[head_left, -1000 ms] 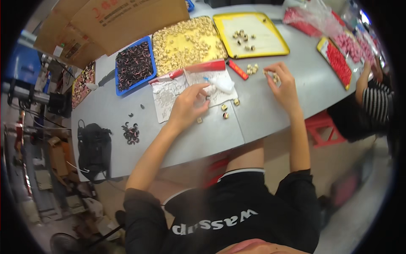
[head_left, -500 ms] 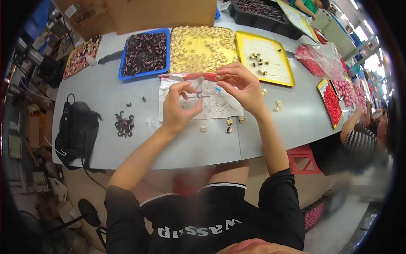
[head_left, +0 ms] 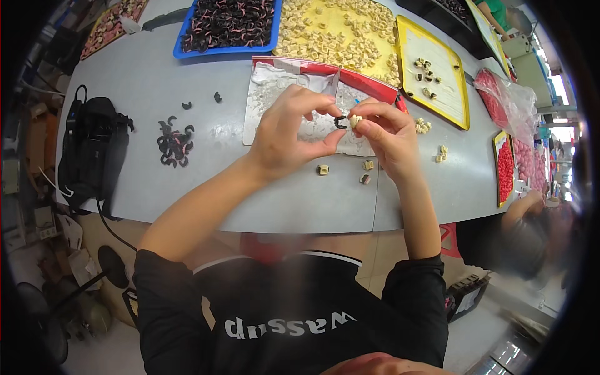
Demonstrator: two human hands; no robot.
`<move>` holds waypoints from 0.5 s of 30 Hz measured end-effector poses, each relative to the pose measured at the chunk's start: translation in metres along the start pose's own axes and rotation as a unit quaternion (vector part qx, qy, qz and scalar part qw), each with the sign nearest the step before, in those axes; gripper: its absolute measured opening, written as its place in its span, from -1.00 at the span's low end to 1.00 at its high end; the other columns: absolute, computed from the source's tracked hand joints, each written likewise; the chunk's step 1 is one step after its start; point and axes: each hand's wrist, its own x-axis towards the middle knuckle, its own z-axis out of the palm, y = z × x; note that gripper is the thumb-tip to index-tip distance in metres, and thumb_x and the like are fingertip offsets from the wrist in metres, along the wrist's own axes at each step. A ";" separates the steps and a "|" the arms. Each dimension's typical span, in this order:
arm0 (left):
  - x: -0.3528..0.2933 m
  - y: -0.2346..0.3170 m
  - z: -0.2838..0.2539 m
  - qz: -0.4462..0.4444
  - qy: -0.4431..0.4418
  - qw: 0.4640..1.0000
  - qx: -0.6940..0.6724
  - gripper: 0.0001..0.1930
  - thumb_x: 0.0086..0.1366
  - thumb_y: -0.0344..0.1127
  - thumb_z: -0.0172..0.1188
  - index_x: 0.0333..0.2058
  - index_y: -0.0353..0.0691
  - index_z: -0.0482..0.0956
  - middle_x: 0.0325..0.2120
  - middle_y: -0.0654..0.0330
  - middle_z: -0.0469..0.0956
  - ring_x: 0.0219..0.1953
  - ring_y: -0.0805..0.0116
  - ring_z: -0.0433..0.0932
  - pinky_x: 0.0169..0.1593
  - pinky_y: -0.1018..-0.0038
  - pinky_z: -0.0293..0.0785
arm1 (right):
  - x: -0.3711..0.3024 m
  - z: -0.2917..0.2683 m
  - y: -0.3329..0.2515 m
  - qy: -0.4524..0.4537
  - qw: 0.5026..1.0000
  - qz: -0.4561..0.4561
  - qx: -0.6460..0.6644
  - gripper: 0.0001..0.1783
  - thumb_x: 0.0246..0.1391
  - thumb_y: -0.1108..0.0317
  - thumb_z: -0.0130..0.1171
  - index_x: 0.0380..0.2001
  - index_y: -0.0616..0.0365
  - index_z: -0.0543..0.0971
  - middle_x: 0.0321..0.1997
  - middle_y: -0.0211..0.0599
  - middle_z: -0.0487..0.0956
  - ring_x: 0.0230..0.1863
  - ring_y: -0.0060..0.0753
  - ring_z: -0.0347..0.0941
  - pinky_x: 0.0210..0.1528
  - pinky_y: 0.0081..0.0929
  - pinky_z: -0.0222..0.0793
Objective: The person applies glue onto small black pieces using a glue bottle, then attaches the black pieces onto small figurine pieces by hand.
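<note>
Between thumb and index finger, my left hand pinches a small black C-shaped piece. My right hand grips a small cream-coloured block with its fingertips, right beside the black piece; whether the two touch, I cannot tell. Both hands hover over a crumpled white sheet with a red edge. In front of them on the table lie a cream block with a dark insert and a couple of similar blocks. A pile of black and pink curved pieces lies to the left.
At the back stand a blue tray of black and pink curved pieces, a yellow tray of cream blocks, and a yellow-rimmed tray with several assembled blocks. A black bag sits at left. A co-worker's arm shows at right.
My hands have come together, bringing the black piece and cream block side by side. The right hand has lowered. The whole view has shifted, with the trays now higher in the picture.
</note>
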 end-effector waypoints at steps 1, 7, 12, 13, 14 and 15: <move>-0.001 0.001 0.001 0.011 -0.003 1.000 -0.009 -0.36 -0.14 -0.53 0.42 -0.05 -0.14 0.31 -0.36 0.23 0.57 -0.39 0.31 0.46 -0.41 0.49 0.39 | -0.001 0.001 -0.001 0.000 1.000 0.002 0.002 -0.74 -0.02 0.57 0.23 -0.19 0.31 0.55 -0.20 -0.29 0.55 -0.17 -0.55 0.48 -0.12 -0.58 0.41; -0.001 0.006 0.003 0.023 -0.017 0.999 -0.020 -0.36 -0.13 -0.55 0.42 -0.05 -0.14 0.31 -0.34 0.23 0.58 -0.35 0.31 0.49 -0.40 0.51 0.42 | -0.004 0.000 -0.003 -0.015 0.994 0.072 0.081 -0.77 0.00 0.52 0.24 -0.23 0.28 0.51 -0.23 -0.30 0.56 -0.20 -0.52 0.49 -0.11 -0.54 0.41; -0.003 0.007 0.003 0.030 -0.009 0.999 -0.035 -0.39 -0.14 -0.56 0.42 -0.08 -0.15 0.35 -0.33 0.25 0.58 -0.36 0.30 0.51 -0.38 0.49 0.45 | -0.005 0.007 -0.007 -0.057 0.987 0.106 0.108 -0.77 0.03 0.53 0.19 -0.21 0.25 0.44 -0.18 -0.12 0.59 -0.10 -0.36 0.52 0.02 -0.42 0.41; -0.004 0.008 0.003 0.029 -0.010 0.999 -0.039 -0.40 -0.15 -0.56 0.42 -0.09 -0.15 0.36 -0.33 0.25 0.58 -0.37 0.30 0.51 -0.37 0.48 0.46 | -0.006 0.007 -0.006 -0.057 0.987 0.106 0.108 -0.77 0.03 0.53 0.19 -0.21 0.25 0.44 -0.18 -0.12 0.59 -0.10 -0.36 0.52 0.02 -0.42 0.41; -0.003 0.009 0.003 0.028 -0.010 0.999 -0.040 -0.40 -0.15 -0.56 0.42 -0.09 -0.15 0.36 -0.33 0.25 0.58 -0.37 0.30 0.51 -0.37 0.48 0.46 | -0.005 0.006 -0.004 -0.072 0.983 0.099 0.136 -0.74 0.03 0.54 0.18 -0.18 0.24 0.42 -0.17 -0.09 0.59 -0.08 -0.32 0.52 0.03 -0.37 0.41; -0.002 0.009 0.003 0.035 -0.009 0.999 -0.040 -0.39 -0.15 -0.56 0.42 -0.08 -0.16 0.37 -0.33 0.23 0.58 -0.37 0.29 0.51 -0.37 0.48 0.46 | -0.005 0.005 -0.002 -0.087 0.978 0.092 0.163 -0.71 0.02 0.55 0.18 -0.16 0.22 0.40 -0.16 -0.05 0.58 -0.07 -0.28 0.52 0.05 -0.32 0.40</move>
